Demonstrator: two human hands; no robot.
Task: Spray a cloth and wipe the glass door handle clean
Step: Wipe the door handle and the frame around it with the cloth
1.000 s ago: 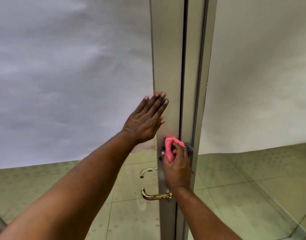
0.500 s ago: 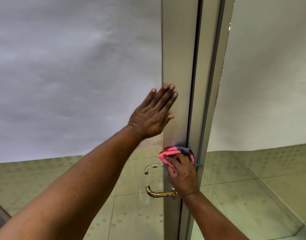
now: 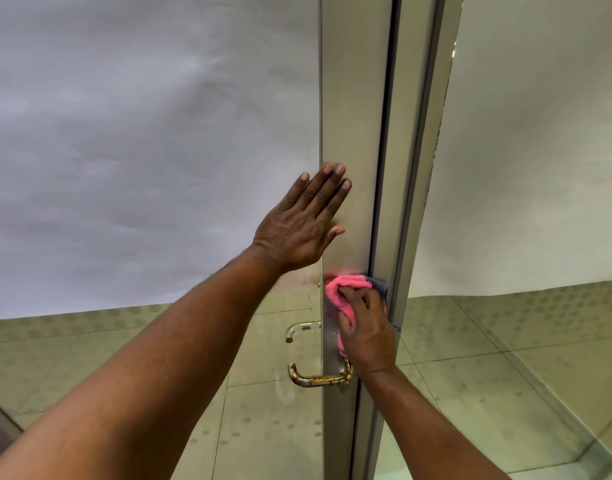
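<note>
Two bare hands are on the metal door frame [image 3: 353, 133]. The left hand [image 3: 299, 226] lies flat and open, fingers spread, its palm on the glass at the frame's left edge. Lower down, the right hand [image 3: 365, 329] is closed around a bunched pink cloth [image 3: 342, 289] with a grey part, pressing it against the frame. The door handle [image 3: 316, 377], a worn brass-coloured lever, sticks out to the left just below that hand, near the wrist. A second, silvery handle [image 3: 299, 329] shows through the glass just above it. A frosted film [image 3: 142, 150] covers the upper glass.
</note>
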